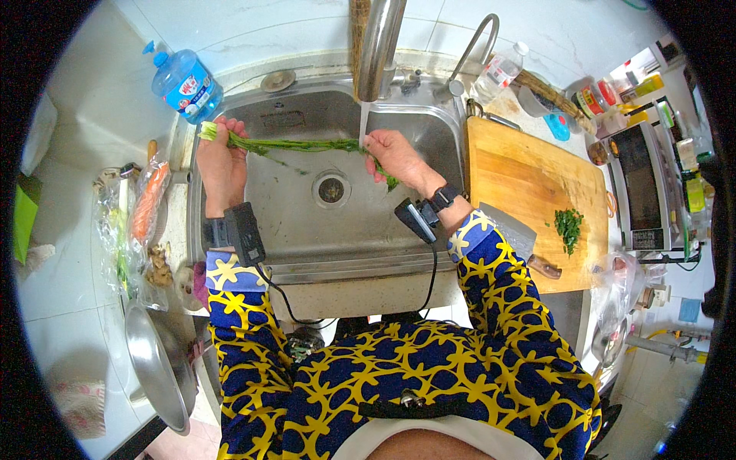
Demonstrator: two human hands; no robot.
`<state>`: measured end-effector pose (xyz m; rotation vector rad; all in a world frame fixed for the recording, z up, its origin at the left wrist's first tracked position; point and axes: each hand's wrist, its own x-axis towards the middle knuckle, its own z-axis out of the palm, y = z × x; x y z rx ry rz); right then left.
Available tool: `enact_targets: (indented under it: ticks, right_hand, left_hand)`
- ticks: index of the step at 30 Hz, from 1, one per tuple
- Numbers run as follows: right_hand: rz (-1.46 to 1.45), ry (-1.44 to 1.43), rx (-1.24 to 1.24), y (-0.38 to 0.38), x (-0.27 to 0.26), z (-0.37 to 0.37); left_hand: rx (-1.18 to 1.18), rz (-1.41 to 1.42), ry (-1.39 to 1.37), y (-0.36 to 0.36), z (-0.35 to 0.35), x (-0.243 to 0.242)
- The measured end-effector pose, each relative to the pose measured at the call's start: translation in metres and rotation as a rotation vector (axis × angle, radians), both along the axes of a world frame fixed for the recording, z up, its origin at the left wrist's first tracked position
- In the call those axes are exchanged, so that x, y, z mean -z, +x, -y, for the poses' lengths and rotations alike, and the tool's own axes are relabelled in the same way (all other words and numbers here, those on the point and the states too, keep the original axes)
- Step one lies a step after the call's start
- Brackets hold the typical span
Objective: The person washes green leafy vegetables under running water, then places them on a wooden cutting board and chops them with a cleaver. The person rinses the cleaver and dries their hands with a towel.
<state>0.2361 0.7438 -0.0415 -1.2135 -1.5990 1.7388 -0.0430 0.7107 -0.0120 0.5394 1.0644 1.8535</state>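
Observation:
Stretched across the stainless steel sink is a bunch of long green leafy stalks. My left hand grips the pale stem ends near the sink's left rim. The leafy end is in my right hand, with some leaves poking out below the fingers. A thin stream of water runs from the tap and falls on the greens beside my right fingers. Below the stalks lies the round drain strainer. Each wrist wears a strapped device with a black cable.
Right of the sink, a wooden cutting board carries chopped greens and a cleaver. A blue detergent bottle stands at the back left. Bagged vegetables, ginger and a metal bowl are at left.

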Motion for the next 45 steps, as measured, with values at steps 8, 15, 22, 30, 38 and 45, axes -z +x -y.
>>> enact_targets:
  ticks: [8, 15, 22, 30, 38, 45]
  right_hand:
    - [-0.016, 0.198, -0.233, 0.009, 0.012, -0.002]
    - [0.075, 0.137, -0.063, 0.003, 0.002, -0.002]
    - [0.128, 0.131, -0.053, -0.003, 0.004, -0.003]
    - [0.046, 0.235, -0.018, 0.005, 0.022, -0.007]
    - [0.273, 0.185, 0.057, -0.001, 0.003, -0.006]
    - [-0.151, -0.045, 0.093, -0.002, 0.015, -0.002]
  left_hand:
    - [0.008, -0.026, 0.078, -0.016, 0.005, -0.007]
    - [-0.064, -0.017, 0.088, -0.024, 0.008, -0.016]
    - [-0.088, 0.008, 0.058, -0.03, 0.009, -0.022]
    - [-0.113, -0.029, 0.073, -0.04, 0.015, -0.022]
    - [-0.106, 0.023, 0.088, -0.051, 0.017, -0.02]
    - [-0.135, 0.002, 0.094, -0.054, 0.018, -0.019]
